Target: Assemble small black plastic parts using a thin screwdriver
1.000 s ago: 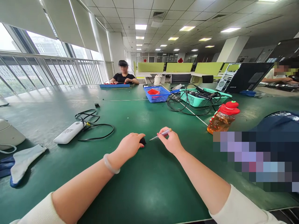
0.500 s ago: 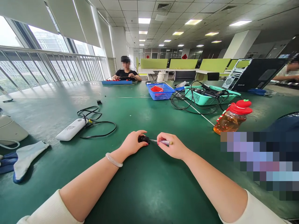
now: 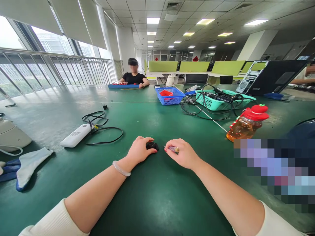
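Note:
My left hand (image 3: pixel 140 149) is closed round a small black block-like part (image 3: pixel 152 146), its fingers on the far side and its thumb on the near side. The part rests on or just above the green table (image 3: pixel 157 203); its exact kind is too small to make out. In my right hand (image 3: pixel 181 153) is a small screwdriver (image 3: pixel 174 149) with a clear, yellowish-ended handle, pinched between thumb and fingers. Its thin shaft points left at the black part, with a small gap between them. The rest of the handle is hidden by my fingers.
A white power bank (image 3: pixel 76 135) with a looped black cable and a glove (image 3: pixel 31 167) lie to the left. Far right stand a red-lidded bottle (image 3: pixel 247 126) and a green basket (image 3: pixel 214 103) of cables. Beyond are a blue basket (image 3: pixel 169 98) and a seated person (image 3: pixel 134 78).
My right hand has drawn the screwdriver's tip back from the black part and tilted the handle. The left hand still holds the part. The person across has lowered a hand to the table.

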Tool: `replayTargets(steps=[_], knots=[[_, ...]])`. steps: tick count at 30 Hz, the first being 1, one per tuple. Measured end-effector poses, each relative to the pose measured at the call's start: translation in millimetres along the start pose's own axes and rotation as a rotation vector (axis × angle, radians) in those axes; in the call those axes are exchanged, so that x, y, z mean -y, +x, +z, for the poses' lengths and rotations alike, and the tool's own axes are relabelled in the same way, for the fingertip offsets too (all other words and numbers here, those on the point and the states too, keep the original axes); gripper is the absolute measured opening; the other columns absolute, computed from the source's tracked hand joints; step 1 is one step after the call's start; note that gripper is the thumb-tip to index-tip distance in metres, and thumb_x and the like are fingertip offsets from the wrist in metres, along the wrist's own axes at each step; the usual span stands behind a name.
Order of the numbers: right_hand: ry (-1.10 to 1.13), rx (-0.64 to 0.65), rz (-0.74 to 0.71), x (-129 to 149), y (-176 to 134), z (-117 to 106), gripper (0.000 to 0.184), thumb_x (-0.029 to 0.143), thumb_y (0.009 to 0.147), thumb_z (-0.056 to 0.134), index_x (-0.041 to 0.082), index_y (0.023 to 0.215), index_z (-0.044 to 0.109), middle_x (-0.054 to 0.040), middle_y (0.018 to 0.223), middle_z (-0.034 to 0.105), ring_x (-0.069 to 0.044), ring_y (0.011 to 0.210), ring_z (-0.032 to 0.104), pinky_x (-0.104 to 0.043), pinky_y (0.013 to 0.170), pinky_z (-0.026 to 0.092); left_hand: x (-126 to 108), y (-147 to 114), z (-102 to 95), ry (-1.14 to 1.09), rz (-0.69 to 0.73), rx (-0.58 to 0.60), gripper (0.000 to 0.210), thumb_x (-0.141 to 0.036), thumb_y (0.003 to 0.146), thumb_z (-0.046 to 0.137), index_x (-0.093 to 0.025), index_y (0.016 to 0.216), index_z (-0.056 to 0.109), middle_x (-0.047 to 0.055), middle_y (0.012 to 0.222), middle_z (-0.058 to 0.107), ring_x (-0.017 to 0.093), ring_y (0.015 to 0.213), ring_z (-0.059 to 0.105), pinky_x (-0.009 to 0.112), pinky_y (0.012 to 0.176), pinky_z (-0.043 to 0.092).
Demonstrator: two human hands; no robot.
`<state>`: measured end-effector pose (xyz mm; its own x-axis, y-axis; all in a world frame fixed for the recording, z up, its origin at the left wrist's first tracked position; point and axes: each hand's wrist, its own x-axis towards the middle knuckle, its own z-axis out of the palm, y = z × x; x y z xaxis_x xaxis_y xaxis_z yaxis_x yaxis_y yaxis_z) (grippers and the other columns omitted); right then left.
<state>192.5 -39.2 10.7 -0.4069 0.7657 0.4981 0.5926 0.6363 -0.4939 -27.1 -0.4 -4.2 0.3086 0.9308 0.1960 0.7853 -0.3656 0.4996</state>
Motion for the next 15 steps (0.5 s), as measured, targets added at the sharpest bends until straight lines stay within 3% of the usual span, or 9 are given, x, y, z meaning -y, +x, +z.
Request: replayTargets(steps=[5,15], knots=[[0.024,-0.140,-0.048,9.8,-4.1,0.9,0.017,0.029,0.088,0.057,0.024,0.071,0.056,0.0006,0.065,0.064,-0.017,0.067,0.054,-0.031,0.067,0.042,2.0,1.2,-0.1,0.033,0.065,-0.001,0.032,-0.044,0.074,0.072,-0.026,0.101,0.073,0.003,0.102,0.074,0.029,0.111,0.055,0.044,0.100,0.045],[0.034,-0.053,-0.262,15.6,-4.3,10.8,0.008,0.020,0.089,0.051,0.023,0.082,0.054,0.0030,0.066,0.063,-0.013,0.059,0.048,-0.031,0.071,0.039,6.0,3.1,1.2,0.016,0.088,-0.008,0.031,-0.042,0.074,0.073,-0.025,0.100,0.073,0.003,0.106,0.073,0.029,0.114,0.053,0.044,0.104,0.042]])
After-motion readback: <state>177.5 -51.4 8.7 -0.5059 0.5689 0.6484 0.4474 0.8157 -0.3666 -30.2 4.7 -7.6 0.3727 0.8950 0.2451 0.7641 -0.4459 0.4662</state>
